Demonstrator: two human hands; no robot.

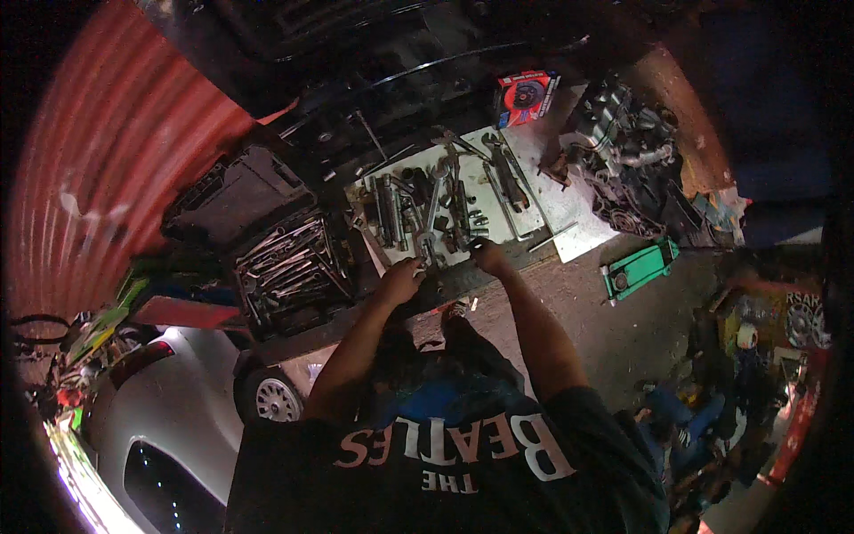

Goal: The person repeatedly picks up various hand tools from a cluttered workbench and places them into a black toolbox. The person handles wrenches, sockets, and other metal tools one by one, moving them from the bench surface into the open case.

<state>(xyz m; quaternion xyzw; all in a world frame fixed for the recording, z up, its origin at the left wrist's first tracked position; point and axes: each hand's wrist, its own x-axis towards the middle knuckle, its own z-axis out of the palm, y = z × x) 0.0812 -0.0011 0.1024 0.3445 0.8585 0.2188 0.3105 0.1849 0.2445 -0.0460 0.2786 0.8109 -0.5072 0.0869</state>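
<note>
My left hand (403, 279) is at the near edge of a pale board (525, 209), its fingers curled in beside a shiny metal piece; what they grip is too small to make out. Over the same edge, further right, is my right hand (488, 257), its fingertips lost in shadow. Tools crowd the board: an adjustable wrench (438, 191) in the middle, dark sockets (389, 214) at the left, and long pliers-like tools (507, 173) at the right. Left of the board lies an open black tool case (240, 191) with many wrenches (294, 267) heaped in it.
A red box (527, 96) stands behind the board. Greasy engine parts (618, 133) sit at the right, above a green floor jack (639, 271) on the ground. At the lower left are a silver car (182, 392) and a wheel (277, 399). Corrugated red sheeting (107, 151) rises at the far left.
</note>
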